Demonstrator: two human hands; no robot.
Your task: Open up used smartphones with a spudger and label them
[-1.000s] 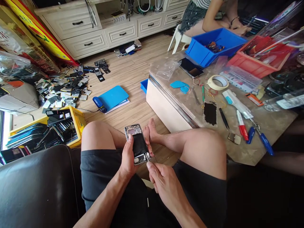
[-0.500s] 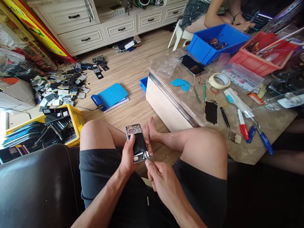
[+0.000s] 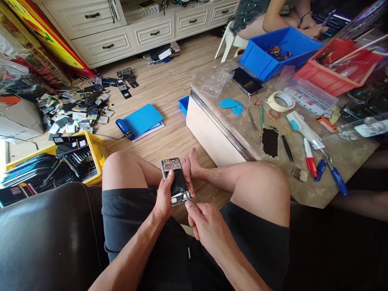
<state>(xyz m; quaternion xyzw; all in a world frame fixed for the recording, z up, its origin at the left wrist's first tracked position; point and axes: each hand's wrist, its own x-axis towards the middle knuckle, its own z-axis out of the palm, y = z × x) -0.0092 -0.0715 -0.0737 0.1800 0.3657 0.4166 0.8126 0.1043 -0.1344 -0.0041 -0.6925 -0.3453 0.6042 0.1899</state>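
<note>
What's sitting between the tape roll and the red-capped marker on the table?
A white and teal handheld device lies between them, seen in the head view.

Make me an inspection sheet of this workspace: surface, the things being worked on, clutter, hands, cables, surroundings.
Surface: brown tabletop, bearing a tape roll, a red-and-white marker and other tools.
Job's things: opened phone, inner parts exposed; slim tool at its near end, contact unclear.
Clutter: heap of flat parts on the floor; packed yellow crate.
Hands: left hand grips the phone; right hand holds the tool.
Cables: thin wires on the tabletop; dark cables hanging against the cabinet.
Surroundings: white cabinet; another person, seated.
</note>
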